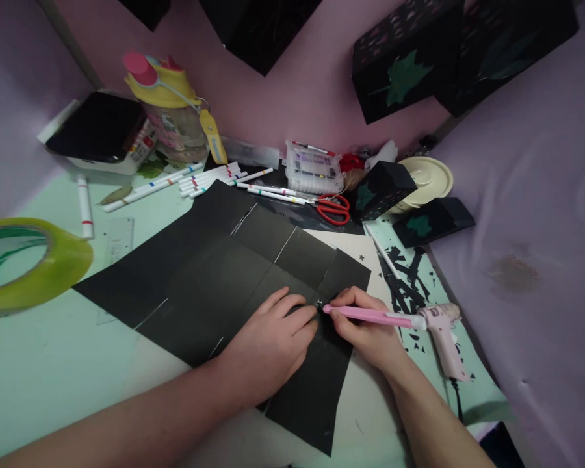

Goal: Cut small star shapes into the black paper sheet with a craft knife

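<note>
A large sheet of black paper, creased and scored with thin pale lines, lies across the table. My left hand rests flat on it, fingers pressing the paper near a small cut-out spot. My right hand grips a pink craft knife like a pen, its tip touching the paper just right of my left fingertips.
A pink glue gun lies right of my hand among black paper scraps. Red scissors, white markers, a marker case, black boxes with green leaves, a yellow tape roll and a bottle ring the sheet.
</note>
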`<state>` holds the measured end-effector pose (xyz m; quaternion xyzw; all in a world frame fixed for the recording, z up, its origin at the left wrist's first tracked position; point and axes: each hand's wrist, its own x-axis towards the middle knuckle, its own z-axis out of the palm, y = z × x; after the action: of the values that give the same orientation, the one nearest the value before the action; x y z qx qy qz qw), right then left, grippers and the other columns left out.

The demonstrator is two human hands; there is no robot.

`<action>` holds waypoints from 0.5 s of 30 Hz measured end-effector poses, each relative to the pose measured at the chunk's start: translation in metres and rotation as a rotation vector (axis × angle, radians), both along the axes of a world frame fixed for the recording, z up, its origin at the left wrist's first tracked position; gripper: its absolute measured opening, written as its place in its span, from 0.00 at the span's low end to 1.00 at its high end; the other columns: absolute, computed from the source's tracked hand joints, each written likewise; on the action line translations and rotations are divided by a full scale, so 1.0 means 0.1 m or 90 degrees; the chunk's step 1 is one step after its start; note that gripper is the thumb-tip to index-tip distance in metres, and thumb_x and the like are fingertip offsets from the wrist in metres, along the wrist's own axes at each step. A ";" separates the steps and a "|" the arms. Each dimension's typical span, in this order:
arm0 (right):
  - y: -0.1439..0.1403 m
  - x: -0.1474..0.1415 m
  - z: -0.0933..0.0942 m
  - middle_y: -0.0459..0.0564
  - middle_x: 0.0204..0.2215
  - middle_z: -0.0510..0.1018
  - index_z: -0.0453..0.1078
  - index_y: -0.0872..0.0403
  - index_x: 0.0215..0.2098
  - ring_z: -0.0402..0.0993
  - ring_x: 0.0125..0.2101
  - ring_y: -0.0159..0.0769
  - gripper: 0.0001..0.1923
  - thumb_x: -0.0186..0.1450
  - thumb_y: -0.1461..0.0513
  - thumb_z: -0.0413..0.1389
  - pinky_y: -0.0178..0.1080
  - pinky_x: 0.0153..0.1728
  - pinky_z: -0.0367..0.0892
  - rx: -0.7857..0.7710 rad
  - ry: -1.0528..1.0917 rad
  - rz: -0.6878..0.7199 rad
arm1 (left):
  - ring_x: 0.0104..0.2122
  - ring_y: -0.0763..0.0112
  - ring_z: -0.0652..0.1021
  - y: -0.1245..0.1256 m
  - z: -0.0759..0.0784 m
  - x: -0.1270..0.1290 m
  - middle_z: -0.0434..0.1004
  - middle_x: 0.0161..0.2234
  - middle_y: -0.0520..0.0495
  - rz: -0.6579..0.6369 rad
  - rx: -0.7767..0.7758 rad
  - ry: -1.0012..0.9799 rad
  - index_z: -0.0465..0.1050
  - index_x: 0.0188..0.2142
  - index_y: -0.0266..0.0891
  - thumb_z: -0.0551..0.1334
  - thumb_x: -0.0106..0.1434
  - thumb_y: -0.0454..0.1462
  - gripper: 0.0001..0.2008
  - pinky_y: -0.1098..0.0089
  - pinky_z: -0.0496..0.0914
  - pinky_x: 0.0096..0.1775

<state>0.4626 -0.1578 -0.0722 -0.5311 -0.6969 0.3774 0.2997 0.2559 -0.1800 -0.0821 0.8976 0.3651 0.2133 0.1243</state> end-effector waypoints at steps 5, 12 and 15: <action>0.00 0.01 0.00 0.47 0.27 0.77 0.69 0.53 0.30 0.70 0.26 0.33 0.02 0.62 0.64 0.57 0.34 0.26 0.63 -0.003 0.011 0.014 | 0.51 0.64 0.69 0.00 0.02 0.00 0.75 0.46 0.49 0.000 -0.012 0.003 0.72 0.46 0.39 0.57 0.64 0.32 0.11 0.56 0.57 0.61; -0.01 0.02 -0.03 0.47 0.28 0.77 0.70 0.53 0.30 0.70 0.27 0.33 0.02 0.62 0.63 0.57 0.35 0.27 0.64 0.000 0.021 0.026 | 0.50 0.63 0.69 0.01 0.04 0.01 0.75 0.46 0.48 -0.002 -0.017 -0.003 0.72 0.46 0.39 0.55 0.65 0.32 0.12 0.54 0.59 0.60; 0.00 0.01 -0.03 0.47 0.28 0.77 0.70 0.53 0.30 0.70 0.26 0.33 0.03 0.62 0.63 0.57 0.35 0.27 0.63 -0.003 0.026 0.027 | 0.50 0.62 0.69 0.01 0.05 0.01 0.75 0.45 0.48 -0.002 -0.021 0.000 0.72 0.46 0.39 0.55 0.64 0.31 0.12 0.54 0.59 0.60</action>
<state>0.4640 -0.1582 -0.0749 -0.5094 -0.7005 0.3963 0.3046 0.2566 -0.1792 -0.0769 0.8960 0.3670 0.2071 0.1397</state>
